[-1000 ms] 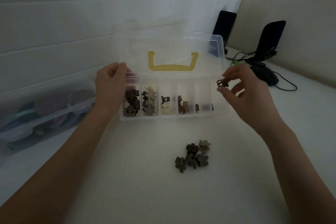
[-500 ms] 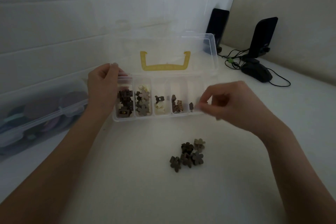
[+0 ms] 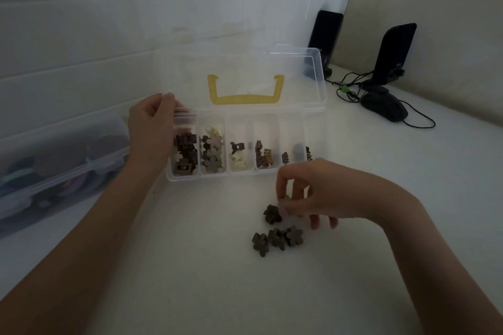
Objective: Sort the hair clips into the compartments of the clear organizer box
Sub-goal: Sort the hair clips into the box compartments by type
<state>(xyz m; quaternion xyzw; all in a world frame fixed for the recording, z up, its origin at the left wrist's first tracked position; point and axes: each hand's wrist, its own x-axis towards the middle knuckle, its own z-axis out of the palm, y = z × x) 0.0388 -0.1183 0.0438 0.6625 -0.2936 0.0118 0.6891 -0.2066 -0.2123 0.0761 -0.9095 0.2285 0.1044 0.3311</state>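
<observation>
Pinching with thumb and forefinger, the right hand (image 3: pixel 313 193) has its grip on one flower-shaped hair clip (image 3: pixel 285 200) at the top of the loose pile of clips (image 3: pixel 277 234) on the counter (image 3: pixel 190 266). Its wrist is bent down, and the other fingers hang curled over the pile. The left hand (image 3: pixel 152 128) holds the left end of the clear organizer box (image 3: pixel 245 174), with its fingers curled over the back corner by the hinge and the palm against the side wall. The box stands just behind the pile, its lid (image 3: pixel 245 79) with the yellow handle (image 3: pixel 245 92) upright. Its compartments hold sorted clips: dark ones on the left, then flower ones, then pale ones. A long clear container (image 3: pixel 54 166) lies to the left. Two dark stands (image 3: pixel 392 54) and a mouse (image 3: pixel 383 106) are at the far right.
</observation>
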